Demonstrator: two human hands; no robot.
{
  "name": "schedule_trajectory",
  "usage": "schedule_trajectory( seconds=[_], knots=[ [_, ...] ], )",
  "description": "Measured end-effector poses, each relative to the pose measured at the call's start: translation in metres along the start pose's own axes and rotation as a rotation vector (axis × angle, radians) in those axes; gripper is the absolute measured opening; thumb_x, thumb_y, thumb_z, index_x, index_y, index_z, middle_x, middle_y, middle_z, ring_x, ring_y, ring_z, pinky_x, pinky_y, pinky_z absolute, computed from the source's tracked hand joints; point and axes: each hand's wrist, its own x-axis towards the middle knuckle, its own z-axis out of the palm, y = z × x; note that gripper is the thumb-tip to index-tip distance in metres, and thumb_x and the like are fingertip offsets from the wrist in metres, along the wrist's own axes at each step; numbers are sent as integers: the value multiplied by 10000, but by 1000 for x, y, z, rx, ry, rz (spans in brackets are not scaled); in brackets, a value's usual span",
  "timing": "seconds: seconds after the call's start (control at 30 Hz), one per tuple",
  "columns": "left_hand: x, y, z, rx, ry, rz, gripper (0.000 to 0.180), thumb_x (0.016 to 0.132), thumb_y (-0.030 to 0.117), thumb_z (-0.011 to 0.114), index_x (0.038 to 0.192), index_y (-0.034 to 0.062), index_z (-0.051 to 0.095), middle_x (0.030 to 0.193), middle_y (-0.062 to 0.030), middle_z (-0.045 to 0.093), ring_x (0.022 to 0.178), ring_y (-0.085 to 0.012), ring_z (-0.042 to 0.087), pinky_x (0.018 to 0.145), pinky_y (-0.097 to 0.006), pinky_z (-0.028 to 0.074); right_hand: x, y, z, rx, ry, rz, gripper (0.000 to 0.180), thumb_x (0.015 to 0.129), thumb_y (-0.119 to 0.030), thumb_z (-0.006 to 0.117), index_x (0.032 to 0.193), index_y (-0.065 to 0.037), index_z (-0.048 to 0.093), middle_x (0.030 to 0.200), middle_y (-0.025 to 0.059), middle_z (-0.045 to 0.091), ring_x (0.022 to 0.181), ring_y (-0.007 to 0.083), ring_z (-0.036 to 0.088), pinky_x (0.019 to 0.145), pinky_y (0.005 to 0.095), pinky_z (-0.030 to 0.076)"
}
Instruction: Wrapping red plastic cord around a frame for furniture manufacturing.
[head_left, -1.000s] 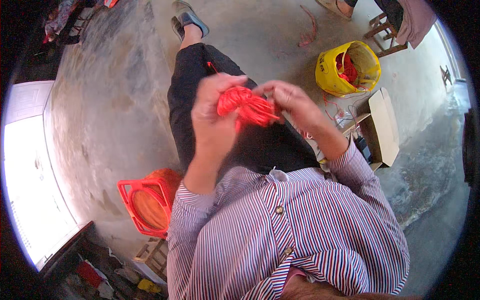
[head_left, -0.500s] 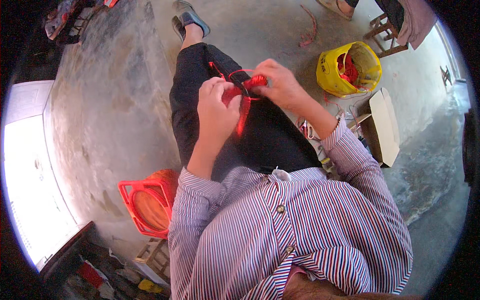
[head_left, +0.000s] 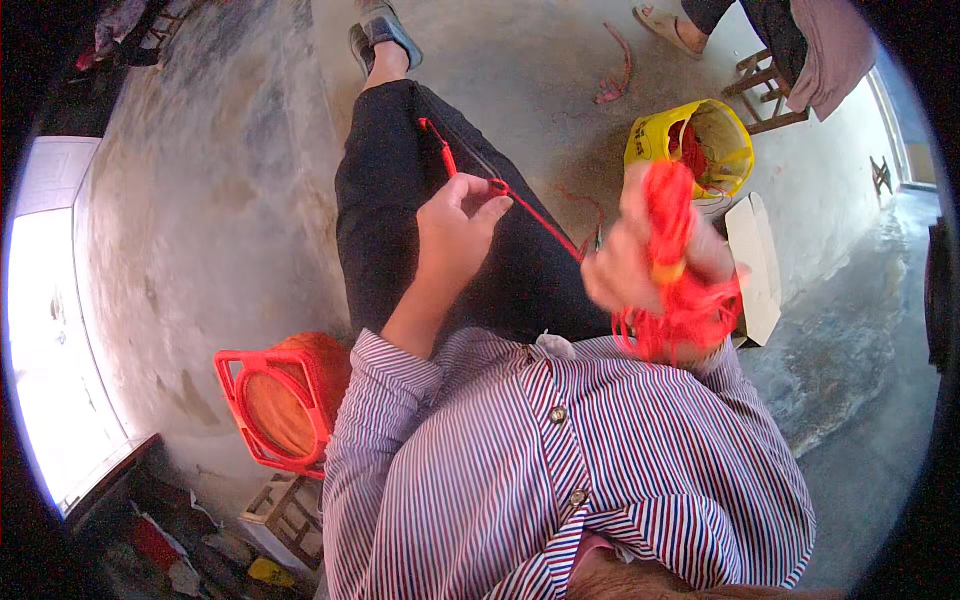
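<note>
Over my dark trousers, my left hand (head_left: 455, 225) pinches a red cord (head_left: 540, 220) between thumb and fingertips. A slim red end piece (head_left: 445, 150) sticks out past those fingers, beside thin dark strings on my leg. The cord runs taut to my right hand (head_left: 618, 265), which is closed and raised to the right, smeared by motion. It grips a red cord bundle (head_left: 675, 225), banded with orange-yellow at its middle, loose loops (head_left: 680, 325) hanging below. The bundle hides part of the right hand and forearm.
A yellow bucket (head_left: 640, 140) with dark red cord inside stands ahead to the right, near an open cardboard box (head_left: 755, 260). An orange-red round stool or basket (head_left: 275, 400) is at my left. Another person's foot (head_left: 672, 30) shows beside a wooden stool (head_left: 770, 95).
My right hand has swung right and toward me, away from the left, lifting the red bundle and stretching the cord between them. My left hand has stayed nearly in place.
</note>
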Motion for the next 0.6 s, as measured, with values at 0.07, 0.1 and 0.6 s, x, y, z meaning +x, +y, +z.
schedule_trajectory(
  seconds=[0.07,0.1,0.6],
  knots=[
    [-1,2,1,-45,-22,-71,218,792,105,731,931,-13,613,775,-55,658,729,-97,604,670,-261,492,-19,5,32,-186,281,219,378,849,-250,669,1094,-49,460,913,26,589,766,117,600,692,283,483],
    [0,-1,3,-43,-22,-71,218,792,105,731,931,-13,613,775,-55,658,729,-97,604,670,-261,492,-20,11,46,-161,273,304,409,828,-215,700,1104,-42,454,946,29,584,819,102,596,694,276,485],
    [21,-21,2,-464,141,-164,112,915,88,561,1013,33,558,772,20,543,598,-57,468,520,-196,378,47,-22,-33,-1563,106,-145,208,757,-158,676,948,-79,654,890,66,624,761,216,624,752,416,469]
  ],
)
